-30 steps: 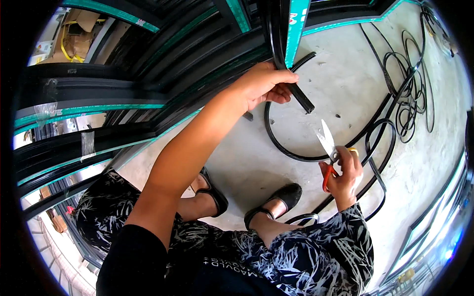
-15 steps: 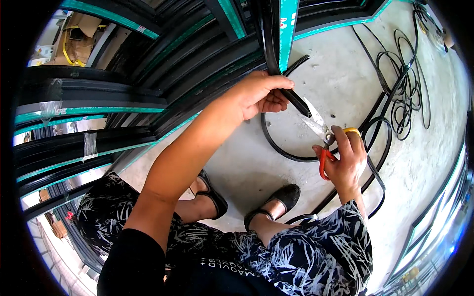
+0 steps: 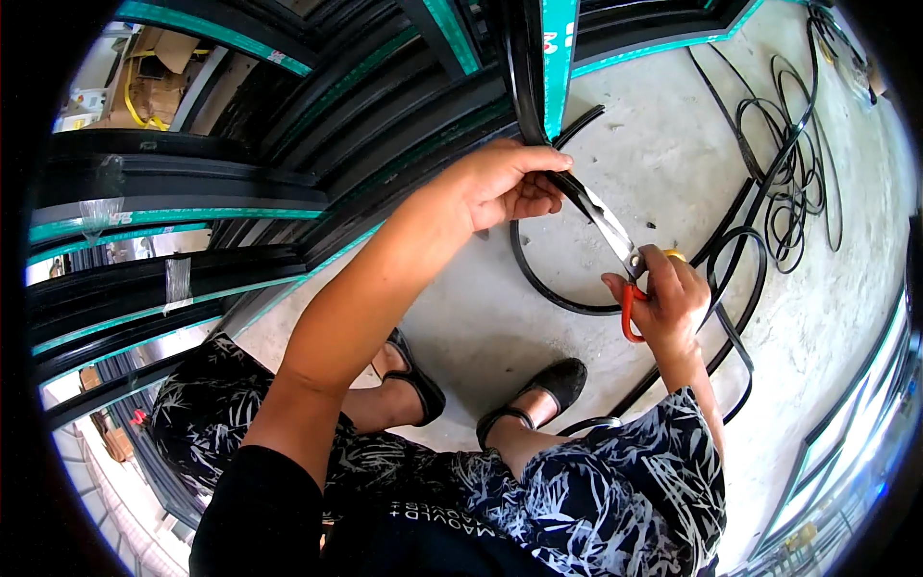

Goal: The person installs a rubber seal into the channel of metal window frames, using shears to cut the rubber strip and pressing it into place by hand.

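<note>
A black rubber-looking strip runs down along the corner of a dark frame edged with teal tape. My left hand pinches this strip near its lower end, thumb on top and fingers curled beneath. From the right, my right hand grips scissors with one red and one yellow handle loop. The blades lie nearly together against the strip's end, close to my left fingertips. Whether the strip is cut through there cannot be made out.
More dark frames with teal edging stand stacked at the left. A curved length of black strip lies on the concrete floor below my hands. Tangled thin black cord lies at the right. My feet in black shoes are below.
The scissor blades have come together from wide apart, and the scissors have shifted slightly up and left onto the strip's end. My left hand has stayed almost still.
</note>
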Motion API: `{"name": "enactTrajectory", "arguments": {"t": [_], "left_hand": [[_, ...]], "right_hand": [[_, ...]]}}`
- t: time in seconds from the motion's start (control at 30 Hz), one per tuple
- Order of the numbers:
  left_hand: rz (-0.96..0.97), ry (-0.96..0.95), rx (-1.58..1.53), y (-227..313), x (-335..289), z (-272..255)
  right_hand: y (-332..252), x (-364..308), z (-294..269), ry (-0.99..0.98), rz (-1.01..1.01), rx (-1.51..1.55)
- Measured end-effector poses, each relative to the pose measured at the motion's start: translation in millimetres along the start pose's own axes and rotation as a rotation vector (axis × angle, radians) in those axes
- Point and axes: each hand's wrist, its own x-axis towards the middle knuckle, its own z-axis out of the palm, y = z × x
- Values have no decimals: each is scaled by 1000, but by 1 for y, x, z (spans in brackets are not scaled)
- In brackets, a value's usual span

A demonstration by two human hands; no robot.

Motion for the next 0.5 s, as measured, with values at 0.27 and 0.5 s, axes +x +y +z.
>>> {"name": "enactTrajectory", "arguments": {"t": [0.27, 0.5], "left_hand": [[440, 459, 731, -3, 18, -44], [853, 711, 1040, 3, 47, -74]], "right_hand": [[49, -28, 42, -190, 400, -214], [42, -23, 43, -759, 551, -432]]}}
